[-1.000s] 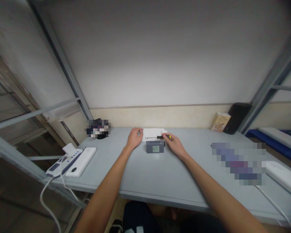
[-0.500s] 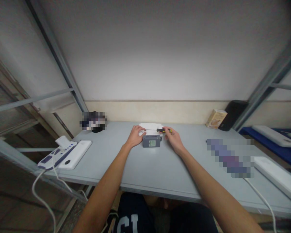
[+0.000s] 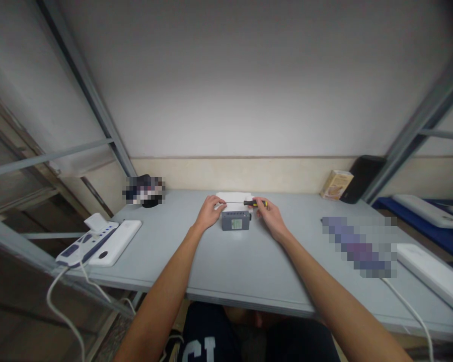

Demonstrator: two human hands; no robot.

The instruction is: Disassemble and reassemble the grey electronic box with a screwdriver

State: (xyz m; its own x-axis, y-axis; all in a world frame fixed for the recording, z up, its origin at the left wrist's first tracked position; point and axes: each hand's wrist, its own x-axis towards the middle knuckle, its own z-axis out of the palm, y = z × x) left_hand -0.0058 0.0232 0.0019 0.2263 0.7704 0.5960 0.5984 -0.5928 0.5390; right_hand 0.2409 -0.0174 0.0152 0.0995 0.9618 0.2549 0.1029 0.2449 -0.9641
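In my right hand [image 3: 271, 217] is a screwdriver [image 3: 250, 203] with a black and yellow handle, held level with its thin shaft pointing left. The fingers of my left hand [image 3: 210, 212] are pinched together at the shaft's tip. Whether they grip the tip itself or something tiny there is too small to tell. Just in front of the screwdriver, between my hands, a grey metal box [image 3: 235, 224] stands on the table, with vent slots along its top and a pale label. Behind the shaft lies a white sheet [image 3: 232, 196], partly covered by my left fingers.
On the grey table [image 3: 245, 271], a power strip [image 3: 73, 254] and a white slab-shaped device [image 3: 115, 246] lie at the left, cables hanging over the edge. A small carton [image 3: 336, 185] and a black case [image 3: 363, 178] stand back right. A white bar-shaped object [image 3: 434, 271] is at the right.
My left fingers have closed up a little at the shaft's tip, hiding a small white patch seen under them before. The screwdriver and the grey box stay about where they were.
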